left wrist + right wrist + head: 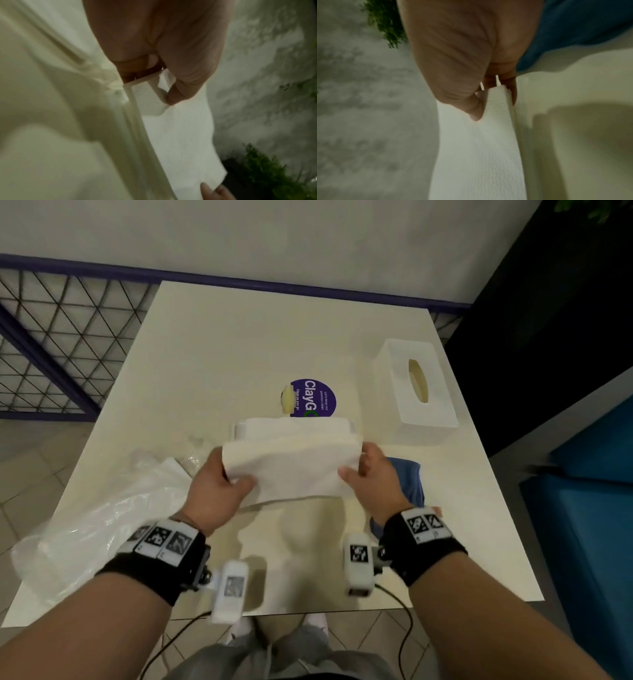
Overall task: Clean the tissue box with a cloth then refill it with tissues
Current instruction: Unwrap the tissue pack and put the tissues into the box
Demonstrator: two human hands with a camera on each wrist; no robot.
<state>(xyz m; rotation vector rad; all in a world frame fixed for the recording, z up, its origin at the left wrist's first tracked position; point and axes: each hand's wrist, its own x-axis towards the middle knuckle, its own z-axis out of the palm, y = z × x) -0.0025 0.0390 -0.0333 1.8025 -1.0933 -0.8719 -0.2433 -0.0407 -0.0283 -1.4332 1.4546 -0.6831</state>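
Both grips hold the stack of tissues (291, 463) at frame centre, the left hand (215, 491) pinching one end and the right hand (373, 477) the other, above the cream table (222, 350). The tissue box (419, 386) stands at right, a blue cloth (409, 477) just beside the right hand, crumpled plastic wrap (102, 515) at lower left. Behind run a pale wall (274, 237) and metal mesh railing (61, 337).

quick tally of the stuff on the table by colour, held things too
White: 3, the tissue stack held at its ends by the left hand and right hand, the tray behind it, the tissue box
Blue: 1, cloth
Purple: 1, sticker
Clear: 1, plastic bag
Total: 6
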